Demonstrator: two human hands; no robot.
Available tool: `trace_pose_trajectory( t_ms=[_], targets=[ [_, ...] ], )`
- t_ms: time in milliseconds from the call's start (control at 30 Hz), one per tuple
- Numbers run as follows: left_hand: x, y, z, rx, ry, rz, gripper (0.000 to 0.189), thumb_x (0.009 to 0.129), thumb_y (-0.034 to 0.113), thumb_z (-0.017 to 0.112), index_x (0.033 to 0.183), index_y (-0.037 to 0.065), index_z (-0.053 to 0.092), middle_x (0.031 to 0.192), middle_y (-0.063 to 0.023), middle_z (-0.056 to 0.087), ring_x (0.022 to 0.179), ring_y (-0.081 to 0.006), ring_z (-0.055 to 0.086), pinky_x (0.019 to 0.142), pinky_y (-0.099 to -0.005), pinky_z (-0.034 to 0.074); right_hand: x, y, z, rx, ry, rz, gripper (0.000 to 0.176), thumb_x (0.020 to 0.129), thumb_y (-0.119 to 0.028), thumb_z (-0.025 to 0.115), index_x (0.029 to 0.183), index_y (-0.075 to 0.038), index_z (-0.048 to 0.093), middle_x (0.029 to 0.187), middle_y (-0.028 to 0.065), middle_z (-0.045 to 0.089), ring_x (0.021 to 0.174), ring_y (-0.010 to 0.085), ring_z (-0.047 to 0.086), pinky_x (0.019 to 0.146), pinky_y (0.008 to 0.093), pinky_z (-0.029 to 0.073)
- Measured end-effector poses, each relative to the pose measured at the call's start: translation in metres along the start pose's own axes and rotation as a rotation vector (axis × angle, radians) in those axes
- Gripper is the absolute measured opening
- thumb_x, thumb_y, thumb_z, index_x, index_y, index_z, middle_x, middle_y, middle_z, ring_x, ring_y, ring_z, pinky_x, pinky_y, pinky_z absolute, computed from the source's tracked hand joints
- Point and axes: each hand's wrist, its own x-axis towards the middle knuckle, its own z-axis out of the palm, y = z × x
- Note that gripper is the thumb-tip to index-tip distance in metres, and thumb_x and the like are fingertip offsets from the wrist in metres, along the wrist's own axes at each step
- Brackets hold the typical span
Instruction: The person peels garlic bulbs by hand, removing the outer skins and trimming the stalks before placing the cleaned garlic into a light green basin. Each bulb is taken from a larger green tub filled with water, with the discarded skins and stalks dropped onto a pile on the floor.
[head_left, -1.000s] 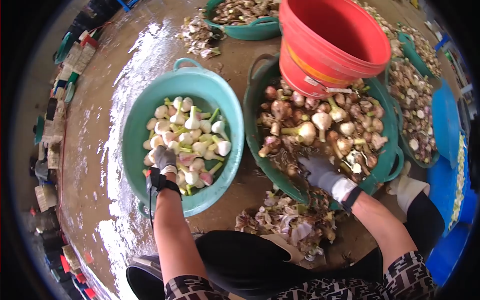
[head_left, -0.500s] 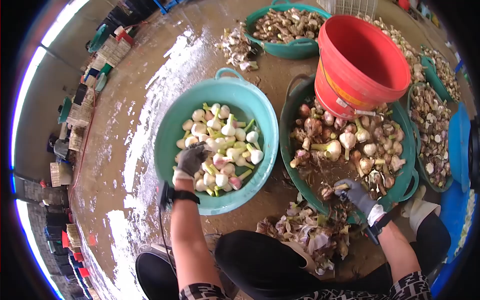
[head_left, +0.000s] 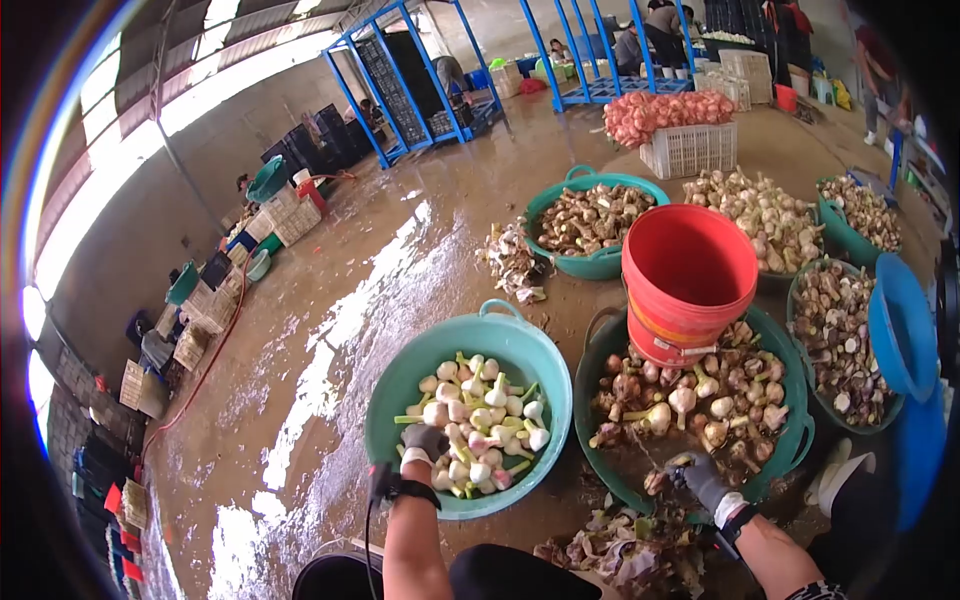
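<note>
My left hand (head_left: 425,441), in a grey glove, is low over trimmed garlic bulbs (head_left: 488,413) in a green basin (head_left: 385,385). Its back faces me, and the fingertips are hidden against the pile. My right hand (head_left: 700,480), gloved too, is closed at the near side of a second green basin (head_left: 600,465). Something small and pale shows at its fingers, but I cannot tell what it is. Just left of those fingers lies a small brownish bulb (head_left: 655,483). Untrimmed garlic bulbs (head_left: 683,400) with dirty skins fill this basin around a red bucket (head_left: 672,335).
Peeled skins (head_left: 625,550) lie on the floor near my legs. Beyond stand more garlic basins (head_left: 590,262), a blue basin (head_left: 900,325) and a white crate (head_left: 690,150) under red net bags (head_left: 668,117). Blue metal racks (head_left: 460,100) and several people are farther back. The floor is wet.
The view has tilted up, bringing the racks, people and far crates into sight. My left hand looks more bunched over the bulbs. My right hand stays at the near side of its basin.
</note>
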Motion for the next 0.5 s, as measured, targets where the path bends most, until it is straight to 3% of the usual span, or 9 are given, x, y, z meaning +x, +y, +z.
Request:
trace_pose_trajectory(
  t_ms=[67, 100, 133, 167, 200, 267, 333, 367, 500],
  targets=[
    [-0.003, 0.000, -0.010, -0.736, 0.239, 0.085, 0.007, 0.067, 0.015, 0.057, 0.066, 0.012, 0.062, 0.066, -0.0083, 0.061, 0.064, -0.0191, 0.059, 0.058, -0.0301, 0.045, -0.007, -0.011, -0.009, -0.227, 0.038, -0.111, 0.005, 0.072, -0.005, 0.065, 0.075, -0.004, 0.062, 0.063, 0.0005, 0.057, 0.052, 0.0095, 0.051, 0.047, 0.0243, 0.042],
    [0.006, 0.000, -0.018, -0.744, 0.229, 0.091, 0.007, 0.067, 0.015, 0.057, 0.066, 0.012, 0.062, 0.066, -0.0083, 0.061, 0.064, -0.0191, 0.059, 0.058, -0.0301, 0.045, -0.002, -0.007, -0.013, -0.062, 0.011, -0.146, 0.006, 0.071, -0.007, 0.065, 0.075, -0.005, 0.062, 0.063, 0.0002, 0.057, 0.051, 0.0095, 0.051, 0.047, 0.0243, 0.042],
    [0.011, 0.002, -0.026, -0.281, 0.140, 0.072, 0.006, 0.064, 0.018, 0.058, 0.062, 0.013, 0.062, 0.066, -0.0076, 0.061, 0.060, -0.0204, 0.058, 0.054, -0.0313, 0.044, -0.004, 0.009, -0.018, 0.095, -0.021, -0.147, 0.007, 0.071, -0.009, 0.066, 0.075, -0.005, 0.062, 0.063, -0.0001, 0.057, 0.050, 0.0094, 0.050, 0.046, 0.0244, 0.041],
    [0.001, 0.008, -0.026, 0.171, 0.016, 0.065, 0.006, 0.061, 0.020, 0.060, 0.059, 0.014, 0.061, 0.067, -0.0069, 0.061, 0.057, -0.0216, 0.058, 0.050, -0.0324, 0.044, -0.016, 0.004, -0.019, 0.023, -0.012, -0.124, 0.006, 0.071, -0.008, 0.065, 0.076, -0.006, 0.062, 0.064, -0.0003, 0.058, 0.051, 0.0092, 0.050, 0.046, 0.0242, 0.041],
    [-0.010, 0.011, -0.028, -0.101, 0.113, 0.159, 0.007, 0.061, 0.022, 0.059, 0.059, 0.015, 0.061, 0.068, -0.0081, 0.061, 0.062, -0.0231, 0.058, 0.054, -0.0332, 0.044, -0.016, -0.006, -0.020, -0.047, -0.003, -0.110, 0.006, 0.072, -0.007, 0.065, 0.077, -0.006, 0.062, 0.065, -0.0004, 0.058, 0.051, 0.0090, 0.050, 0.046, 0.0240, 0.041],
    [-0.020, 0.024, -0.038, -0.475, 0.496, 0.504, 0.007, 0.063, 0.019, 0.057, 0.060, 0.013, 0.059, 0.068, -0.0101, 0.060, 0.063, -0.0251, 0.058, 0.053, -0.0342, 0.044, -0.016, -0.009, -0.019, -0.034, 0.023, -0.115, 0.006, 0.073, -0.003, 0.061, 0.079, -0.005, 0.061, 0.065, -0.0008, 0.057, 0.052, 0.0077, 0.050, 0.046, 0.0223, 0.040],
    [-0.033, 0.035, -0.033, -0.162, 0.383, 0.348, 0.007, 0.067, 0.012, 0.054, 0.061, 0.008, 0.056, 0.063, -0.0103, 0.057, 0.060, -0.0258, 0.057, 0.053, -0.0319, 0.045, -0.027, -0.028, -0.013, -0.012, -0.009, -0.117, 0.006, 0.074, -0.002, 0.061, 0.080, -0.004, 0.061, 0.064, -0.0008, 0.057, 0.051, 0.0065, 0.049, 0.045, 0.0204, 0.039],
    [0.023, 0.010, 0.047, -0.946, 0.573, 0.414, 0.010, 0.070, 0.007, 0.051, 0.061, 0.005, 0.053, 0.059, -0.0096, 0.054, 0.057, -0.0256, 0.055, 0.056, -0.0295, 0.047, -0.023, -0.033, -0.011, -0.010, -0.007, -0.122, 0.006, 0.074, -0.002, 0.061, 0.080, -0.004, 0.061, 0.064, -0.0008, 0.057, 0.051, 0.0065, 0.049, 0.045, 0.0204, 0.039],
    [-0.010, 0.025, 0.005, -0.586, 0.336, 0.412, 0.005, 0.070, 0.009, 0.052, 0.068, 0.006, 0.055, 0.065, -0.0104, 0.057, 0.060, -0.0244, 0.055, 0.054, -0.0313, 0.046, -0.036, -0.047, -0.002, -0.015, -0.021, -0.050, 0.008, 0.074, -0.005, 0.064, 0.082, -0.005, 0.061, 0.067, -0.0002, 0.057, 0.053, 0.0063, 0.050, 0.047, 0.0197, 0.040]
  ],
)
